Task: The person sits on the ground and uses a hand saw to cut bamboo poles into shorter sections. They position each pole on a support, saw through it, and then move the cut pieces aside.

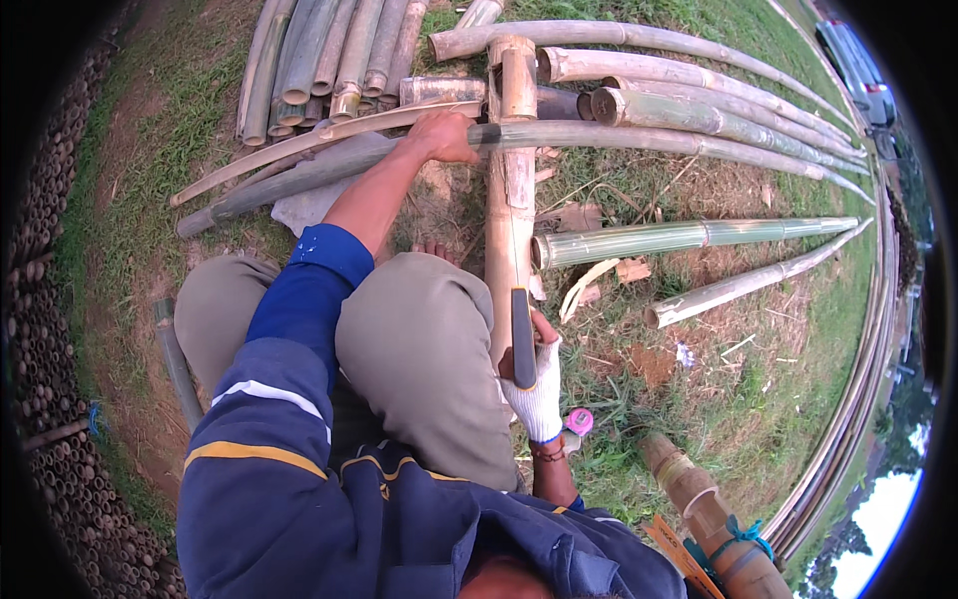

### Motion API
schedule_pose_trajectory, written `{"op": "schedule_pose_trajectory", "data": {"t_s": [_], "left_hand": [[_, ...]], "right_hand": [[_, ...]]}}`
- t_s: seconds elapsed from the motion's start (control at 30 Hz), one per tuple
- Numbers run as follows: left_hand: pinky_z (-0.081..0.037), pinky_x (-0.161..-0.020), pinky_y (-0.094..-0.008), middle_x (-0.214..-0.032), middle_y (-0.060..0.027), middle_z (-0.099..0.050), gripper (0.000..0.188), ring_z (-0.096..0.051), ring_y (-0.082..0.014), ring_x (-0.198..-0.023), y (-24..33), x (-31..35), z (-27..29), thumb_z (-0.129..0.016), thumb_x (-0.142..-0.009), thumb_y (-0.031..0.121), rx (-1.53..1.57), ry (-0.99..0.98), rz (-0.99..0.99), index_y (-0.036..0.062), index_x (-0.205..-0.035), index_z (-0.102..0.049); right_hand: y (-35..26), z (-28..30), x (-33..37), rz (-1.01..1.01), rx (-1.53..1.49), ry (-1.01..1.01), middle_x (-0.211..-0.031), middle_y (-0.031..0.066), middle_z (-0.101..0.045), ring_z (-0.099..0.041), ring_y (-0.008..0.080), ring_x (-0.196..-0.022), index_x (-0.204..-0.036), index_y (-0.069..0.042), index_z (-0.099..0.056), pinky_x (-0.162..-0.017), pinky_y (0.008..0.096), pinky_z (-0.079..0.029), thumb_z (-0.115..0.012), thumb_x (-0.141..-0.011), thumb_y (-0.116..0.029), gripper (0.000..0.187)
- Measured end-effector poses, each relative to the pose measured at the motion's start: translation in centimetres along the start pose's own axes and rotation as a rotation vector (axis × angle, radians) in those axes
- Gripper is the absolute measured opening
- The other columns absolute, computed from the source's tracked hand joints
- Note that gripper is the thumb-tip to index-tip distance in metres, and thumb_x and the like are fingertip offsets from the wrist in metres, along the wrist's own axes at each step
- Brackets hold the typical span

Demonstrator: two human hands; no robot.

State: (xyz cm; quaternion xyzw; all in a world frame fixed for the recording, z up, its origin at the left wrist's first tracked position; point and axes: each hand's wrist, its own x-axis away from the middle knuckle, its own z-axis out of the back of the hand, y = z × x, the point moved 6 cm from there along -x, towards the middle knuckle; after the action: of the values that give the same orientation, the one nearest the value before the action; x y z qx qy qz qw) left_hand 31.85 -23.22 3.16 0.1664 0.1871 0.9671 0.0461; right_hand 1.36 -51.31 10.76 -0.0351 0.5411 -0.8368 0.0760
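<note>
My bare left hand (439,137) is closed around a long, greyish bamboo pole (334,165). This pole lies crosswise over a thicker pale bamboo post (509,215) that runs away from me, with a dark band on it just right of my fingers. In a white knitted glove, my right hand (539,399) grips a hand saw by its dark grey handle (522,339) with orange trim. The thin blade, seen nearly edge-on, extends along the post toward the crossing pole; whether it touches the pole I cannot tell.
Several bamboo poles (689,75) lie at the far right, and a bundle of them (339,50) at the far left. A green pole (689,235) rests on the grass right of the post. A stout bamboo piece (699,489) with blue-green ties is at the near right.
</note>
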Motion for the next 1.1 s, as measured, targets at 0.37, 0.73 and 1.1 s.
{"op": "schedule_pose_trajectory", "data": {"t_s": [0.37, 0.73, 1.1], "left_hand": [[-0.057, -0.108, -0.0474, -0.130, -0.0182, -0.078, 0.067, -0.074, -0.0357, -0.121, 1.6, 0.7, 0.2, -0.085, -0.078, 0.045, -0.056, 0.040, 0.050, 0.0153, -0.137, -0.076], [-0.059, -0.103, -0.0479, -0.121, -0.0200, -0.080, 0.063, -0.076, -0.0379, -0.115, 0.9, -0.4, -1.3, -0.086, -0.074, 0.046, 0.010, 0.008, 0.001, 0.0145, -0.129, -0.079], [-0.057, -0.106, -0.0473, -0.129, -0.0162, -0.079, 0.072, -0.074, -0.0349, -0.121, -0.5, -0.3, 0.1, -0.087, -0.074, 0.054, 0.018, -0.100, 0.073, 0.0139, -0.133, -0.078]], "right_hand": [[0.7, -4.2, -14.7, 0.197, -0.094, 0.087, -0.104, 0.0059, -0.060, -0.055, 0.0140, -0.084, -0.156, -0.007, -0.048, -0.082, 0.0304, -0.052, -0.068, -0.086, 0.004, 0.074], [0.6, 2.6, 5.6, -0.066, 0.073, 0.070, -0.114, 0.0065, -0.059, -0.057, 0.0138, -0.092, -0.157, -0.004, -0.045, -0.086, 0.0312, -0.051, -0.069, -0.090, 0.003, 0.072], [0.4, -2.0, -6.9, 0.035, -0.070, -0.002, -0.104, 0.0018, -0.059, -0.057, 0.0116, -0.084, -0.158, -0.007, -0.046, -0.081, 0.0281, -0.052, -0.068, -0.091, 0.005, 0.072]]}}
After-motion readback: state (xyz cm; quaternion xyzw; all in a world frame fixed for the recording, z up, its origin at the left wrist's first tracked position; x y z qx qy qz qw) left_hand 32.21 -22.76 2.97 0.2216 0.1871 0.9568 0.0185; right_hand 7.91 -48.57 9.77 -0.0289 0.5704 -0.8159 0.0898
